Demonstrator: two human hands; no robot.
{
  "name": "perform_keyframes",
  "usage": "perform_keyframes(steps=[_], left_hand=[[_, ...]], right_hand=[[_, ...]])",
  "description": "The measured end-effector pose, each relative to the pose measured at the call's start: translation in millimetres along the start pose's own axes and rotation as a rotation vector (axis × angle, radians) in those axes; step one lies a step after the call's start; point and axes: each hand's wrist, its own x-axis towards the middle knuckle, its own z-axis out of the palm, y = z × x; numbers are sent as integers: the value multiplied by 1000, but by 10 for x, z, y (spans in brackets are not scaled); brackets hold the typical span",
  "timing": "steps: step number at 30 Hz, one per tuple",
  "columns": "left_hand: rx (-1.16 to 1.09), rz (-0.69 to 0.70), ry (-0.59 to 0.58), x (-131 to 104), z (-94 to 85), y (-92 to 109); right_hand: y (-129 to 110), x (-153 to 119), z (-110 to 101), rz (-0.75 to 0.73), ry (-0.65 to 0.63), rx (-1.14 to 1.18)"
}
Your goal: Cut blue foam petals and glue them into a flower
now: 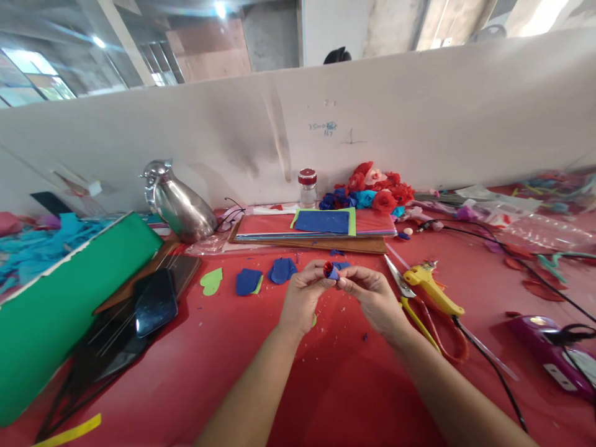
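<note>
Between the fingertips of both hands is a small rolled paper flower (330, 270), blue outside and red within. My left hand (305, 292) pinches it from the left. From the right, my right hand (367, 288) closes thumb and fingers on its edge. Just left of the hands lie blue cut paper petals (282, 270). Farther left are another stack of blue and green petals (249, 281) and a green heart-shaped piece (212, 282). Part of a blue piece behind the fingers is hidden.
Scissors (421, 310) and a yellow glue gun (433, 287) lie at right, near a purple power strip (552, 347). Behind are coloured paper sheets (270, 227), a jar (307, 189), paper roses (372, 189) and a steel jug (184, 202). A phone (156, 302) and green box (84, 310) stand left.
</note>
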Motion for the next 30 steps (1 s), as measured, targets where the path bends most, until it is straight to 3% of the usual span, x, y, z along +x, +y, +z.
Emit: perform_keyframes(steps=[8,15,19,25,30], left_hand=[[-60,-45,-2,-7,38,-43],[-16,-24,-56,0,-19,-4],[32,2,-104,-9,-17,27],[90,-15,-1,4,11,-36],[27,1,-31,4,1,-88]], right_hand=[[-12,-6,45,51,58,69],[-11,-22,27,124,-64,125],[-19,-20,21,58,-36,36],[-21,-28,33,-65,51,-33],[-9,-47,-2,-103,49,-177]])
